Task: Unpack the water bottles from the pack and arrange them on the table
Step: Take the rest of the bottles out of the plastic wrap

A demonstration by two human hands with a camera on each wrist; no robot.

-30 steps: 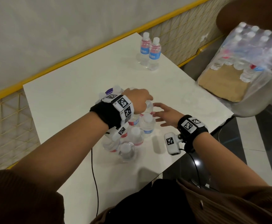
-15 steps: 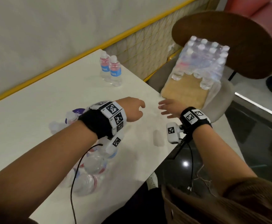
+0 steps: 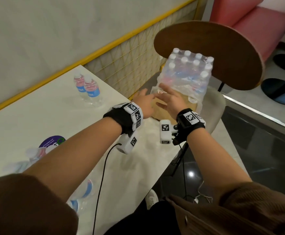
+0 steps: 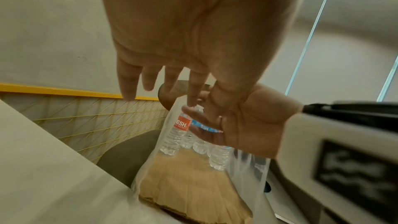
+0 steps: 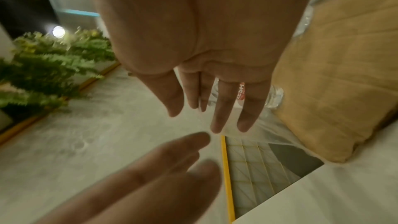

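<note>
Both hands reach out with fingers spread and holding nothing: the left hand (image 3: 144, 103) beside the right hand (image 3: 169, 100), at the torn plastic of the pack (image 3: 187, 73) on a chair (image 3: 214, 106). Two bottles (image 3: 88, 89) stand upright on the worktop (image 3: 36, 116).

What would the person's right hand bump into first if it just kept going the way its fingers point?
Most likely the clear plastic wrap of the bottle pack on the chair. The right hand, fingers straight, points at the pack's near torn edge; the bottles stand just behind. Whether it already touches the wrap is unclear.
</note>
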